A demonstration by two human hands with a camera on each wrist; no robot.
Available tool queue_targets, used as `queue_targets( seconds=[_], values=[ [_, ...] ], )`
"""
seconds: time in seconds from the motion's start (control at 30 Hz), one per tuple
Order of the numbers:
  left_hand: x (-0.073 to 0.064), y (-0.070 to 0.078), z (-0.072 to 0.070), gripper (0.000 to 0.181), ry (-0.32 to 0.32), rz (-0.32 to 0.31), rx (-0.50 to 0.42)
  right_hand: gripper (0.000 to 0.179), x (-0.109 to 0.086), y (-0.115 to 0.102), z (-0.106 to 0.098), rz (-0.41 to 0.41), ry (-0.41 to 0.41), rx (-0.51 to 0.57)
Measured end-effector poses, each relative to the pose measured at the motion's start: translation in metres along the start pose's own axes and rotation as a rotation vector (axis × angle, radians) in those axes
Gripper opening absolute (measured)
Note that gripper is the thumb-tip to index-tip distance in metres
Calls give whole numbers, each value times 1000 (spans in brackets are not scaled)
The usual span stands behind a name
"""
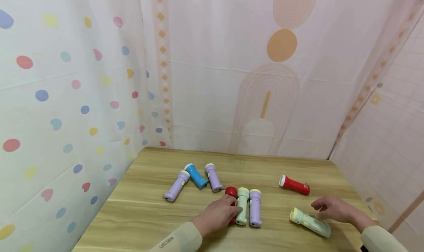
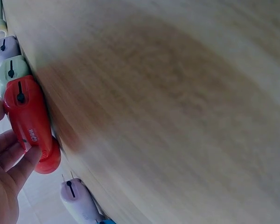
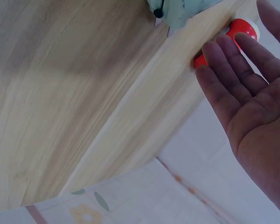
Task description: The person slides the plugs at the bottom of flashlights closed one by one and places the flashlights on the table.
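My left hand (image 1: 218, 213) grips a red flashlight (image 1: 231, 191), covering most of its body in the head view. In the left wrist view, fingers and thumb lie along the sides of this red flashlight (image 2: 30, 116). Right beside it stand a pale green flashlight (image 1: 243, 206) and a purple flashlight (image 1: 255, 209), side by side in a row. My right hand (image 1: 336, 209) hovers just behind another pale green flashlight (image 1: 311, 223), which lies slanted on the table. Its fingers are extended and hold nothing in the right wrist view.
Farther back on the right lies another red flashlight (image 1: 294, 185). Toward the left are a blue flashlight (image 1: 197, 176) and two purple flashlights, one leaning left (image 1: 177, 185) and one nearer the middle (image 1: 214, 177). Patterned curtains (image 1: 205, 97) enclose the wooden table (image 1: 139, 211).
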State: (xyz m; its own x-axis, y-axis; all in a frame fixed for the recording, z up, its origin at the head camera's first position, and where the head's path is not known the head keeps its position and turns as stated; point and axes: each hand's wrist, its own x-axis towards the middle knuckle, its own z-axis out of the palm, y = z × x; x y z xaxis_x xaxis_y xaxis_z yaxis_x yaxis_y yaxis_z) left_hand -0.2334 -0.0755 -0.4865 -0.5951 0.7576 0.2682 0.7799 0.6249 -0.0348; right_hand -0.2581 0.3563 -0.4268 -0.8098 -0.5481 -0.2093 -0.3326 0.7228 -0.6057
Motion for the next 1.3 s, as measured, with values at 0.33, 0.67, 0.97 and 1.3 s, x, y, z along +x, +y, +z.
queue_targets(
  seconds=[0.33, 0.67, 0.97, 1.3],
  values=[
    [2, -2, 0, 21, -10, -14, -3, 43, 6, 3, 4, 18, -90, 37],
    [2, -1, 0, 20, -2, -14, 9, 32, 12, 7, 12, 51, -160, 110],
    [1, -1, -1, 19, -20, -16, 6, 29, 15, 4, 17, 18, -169, 110],
    [2, -1, 1, 20, -37, -26, -3, 19, 18, 0, 20, 19, -180, 119]
  ],
)
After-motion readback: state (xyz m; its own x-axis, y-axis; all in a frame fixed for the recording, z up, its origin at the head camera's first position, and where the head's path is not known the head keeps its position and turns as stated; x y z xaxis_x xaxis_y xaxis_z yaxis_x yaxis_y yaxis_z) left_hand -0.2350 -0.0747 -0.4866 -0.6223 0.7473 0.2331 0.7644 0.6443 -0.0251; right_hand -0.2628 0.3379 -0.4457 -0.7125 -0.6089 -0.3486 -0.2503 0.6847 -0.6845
